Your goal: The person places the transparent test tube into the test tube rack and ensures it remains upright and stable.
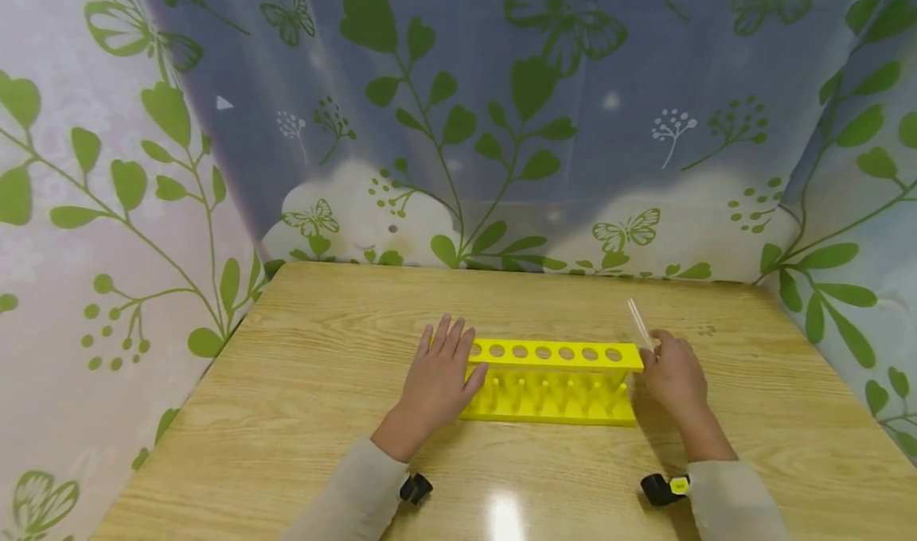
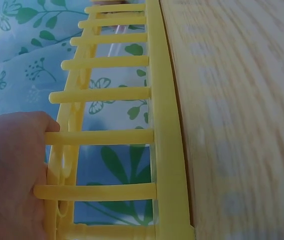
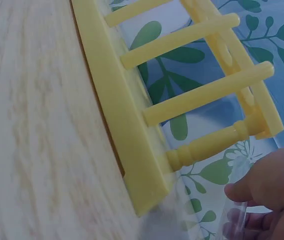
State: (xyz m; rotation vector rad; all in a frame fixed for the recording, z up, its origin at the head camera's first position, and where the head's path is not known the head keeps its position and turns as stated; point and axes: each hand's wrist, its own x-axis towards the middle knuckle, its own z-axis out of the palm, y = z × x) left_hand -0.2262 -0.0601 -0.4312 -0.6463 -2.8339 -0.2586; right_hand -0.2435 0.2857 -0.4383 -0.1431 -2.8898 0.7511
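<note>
A yellow test tube rack (image 1: pixel 552 412) stands on the table, with a row of round holes along its top plate and upright pegs over its base. My left hand (image 1: pixel 437 382) lies over the rack's left end, fingers stretched across the top plate and thumb spread along its front side. In the left wrist view, that hand (image 2: pixel 12 175) touches the top bar. Just past the rack's right end, my right hand (image 1: pixel 673 374) pinches a clear test tube (image 1: pixel 637 318), which tilts up and away to the left. The right wrist view shows thumb and fingers around the tube (image 3: pixel 238 169).
The wood-grain table (image 1: pixel 322 342) spreads around the rack. A curtain (image 1: pixel 458 127) with leaves and butterflies hangs behind the table and along both sides. Black wrist devices (image 1: pixel 415 489) sit by the sleeve cuffs.
</note>
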